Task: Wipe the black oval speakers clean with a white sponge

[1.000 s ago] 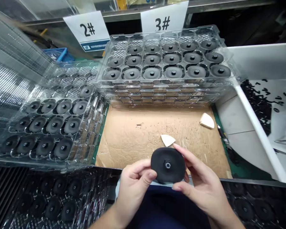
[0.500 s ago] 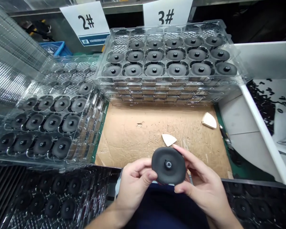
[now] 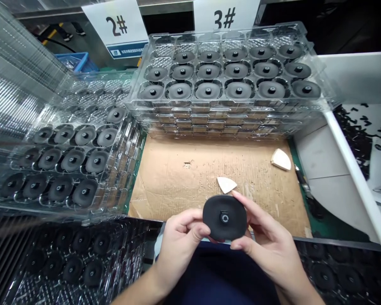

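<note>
A black rounded disc part (image 3: pixel 225 217) with a small hub in its middle is held between both hands just above the near edge of a cardboard sheet (image 3: pixel 184 178). My left hand (image 3: pixel 180 241) pinches its left rim with thumb and curled fingers. My right hand (image 3: pixel 266 245) grips its right and lower rim. A white triangular wedge (image 3: pixel 226 184) lies just beyond the disc, and a second white wedge (image 3: pixel 281 159) rests farther right.
A stack of clear trays (image 3: pixel 231 76) filled with similar black discs stands at the back under a "3#" sign. Another partly filled clear tray (image 3: pixel 66 152) sits at left below a "2#" sign. A white bin (image 3: pixel 352 169) with black scraps is at right. Dark trays lie along the near edge.
The disc has been turned slightly between my fingers; both hands stay in the same place. The view has tilted a little.
</note>
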Demonstrator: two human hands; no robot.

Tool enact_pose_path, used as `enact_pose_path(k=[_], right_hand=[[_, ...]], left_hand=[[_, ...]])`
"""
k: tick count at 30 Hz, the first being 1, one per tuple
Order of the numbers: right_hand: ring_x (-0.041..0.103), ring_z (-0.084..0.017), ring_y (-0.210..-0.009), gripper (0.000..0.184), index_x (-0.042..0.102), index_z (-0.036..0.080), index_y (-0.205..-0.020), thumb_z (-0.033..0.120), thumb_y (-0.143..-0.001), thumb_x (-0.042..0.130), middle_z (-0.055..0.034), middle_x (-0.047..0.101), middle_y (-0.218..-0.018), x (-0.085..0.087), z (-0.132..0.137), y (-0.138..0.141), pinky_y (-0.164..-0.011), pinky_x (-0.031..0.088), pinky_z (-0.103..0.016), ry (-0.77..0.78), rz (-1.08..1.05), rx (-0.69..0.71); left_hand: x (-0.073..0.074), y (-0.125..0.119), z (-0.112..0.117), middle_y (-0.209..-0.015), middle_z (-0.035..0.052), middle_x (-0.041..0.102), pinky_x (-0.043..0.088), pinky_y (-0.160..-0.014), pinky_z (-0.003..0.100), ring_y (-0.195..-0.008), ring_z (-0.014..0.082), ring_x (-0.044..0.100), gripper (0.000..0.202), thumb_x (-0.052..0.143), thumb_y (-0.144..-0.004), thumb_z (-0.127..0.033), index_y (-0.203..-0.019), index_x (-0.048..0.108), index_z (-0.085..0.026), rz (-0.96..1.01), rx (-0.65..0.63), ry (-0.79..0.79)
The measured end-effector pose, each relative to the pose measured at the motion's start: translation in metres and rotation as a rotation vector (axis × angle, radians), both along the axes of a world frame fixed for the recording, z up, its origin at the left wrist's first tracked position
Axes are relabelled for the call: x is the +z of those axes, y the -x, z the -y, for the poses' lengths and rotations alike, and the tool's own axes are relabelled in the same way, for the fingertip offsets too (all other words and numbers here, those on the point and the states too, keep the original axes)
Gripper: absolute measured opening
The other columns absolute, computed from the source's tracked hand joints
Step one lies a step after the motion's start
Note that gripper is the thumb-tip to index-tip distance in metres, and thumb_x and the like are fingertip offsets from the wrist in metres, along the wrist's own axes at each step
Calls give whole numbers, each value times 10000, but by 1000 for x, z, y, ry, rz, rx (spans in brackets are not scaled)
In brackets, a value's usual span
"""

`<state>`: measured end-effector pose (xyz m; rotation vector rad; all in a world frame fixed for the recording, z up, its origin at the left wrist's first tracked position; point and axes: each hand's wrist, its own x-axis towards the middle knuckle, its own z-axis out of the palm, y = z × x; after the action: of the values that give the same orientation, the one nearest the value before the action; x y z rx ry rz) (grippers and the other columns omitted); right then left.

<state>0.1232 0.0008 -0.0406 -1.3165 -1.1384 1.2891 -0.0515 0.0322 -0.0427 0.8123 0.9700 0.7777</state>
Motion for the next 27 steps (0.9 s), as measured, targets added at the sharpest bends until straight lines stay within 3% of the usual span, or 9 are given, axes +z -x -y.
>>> enact_pose_path(k=[7,11,18,22,27], right_hand=[[521,-115,-534,553,573,350,-1275,316,-753,749,15,668,-760,-12,1,-3,-543,494,-226,-3,86,7],[508,-121,-538,549,559,314,-1298,319,-774,722,0,669,-780,-20,5,-6,-564,500,-247,37,128,18],[487,-124,-562,495,602,305,-1252,316,-772,721,15,593,-716,-22,6,-6,-537,478,-236,-31,225,6],[495,-128,-570,495,591,288,-1266,304,-785,704,5,600,-733,-23,4,-5,-527,477,-230,-57,264,26],[501,-120,-550,521,561,265,-1298,295,-796,694,13,599,-708,-27,4,-5,-535,484,-218,-47,256,58]], left_hand=[[-4,-5,0,-659,66,708,528,-592,298,-587,185,657,436,618,-760,-547,-796,706,-121,18,9,45],[-6,-5,1,-663,59,702,515,-584,288,-551,156,631,478,529,-815,-571,-852,691,-122,12,27,98],[-2,-8,-3,-669,27,677,492,-613,256,-610,147,610,359,730,-673,-479,-760,663,-137,-190,-11,71],[-6,-11,-5,-579,10,611,457,-554,244,-548,128,558,444,562,-795,-553,-644,626,-140,-210,49,63],[-13,-9,-4,-605,28,634,491,-599,288,-552,148,576,490,476,-835,-581,-731,647,-133,-105,86,94]])
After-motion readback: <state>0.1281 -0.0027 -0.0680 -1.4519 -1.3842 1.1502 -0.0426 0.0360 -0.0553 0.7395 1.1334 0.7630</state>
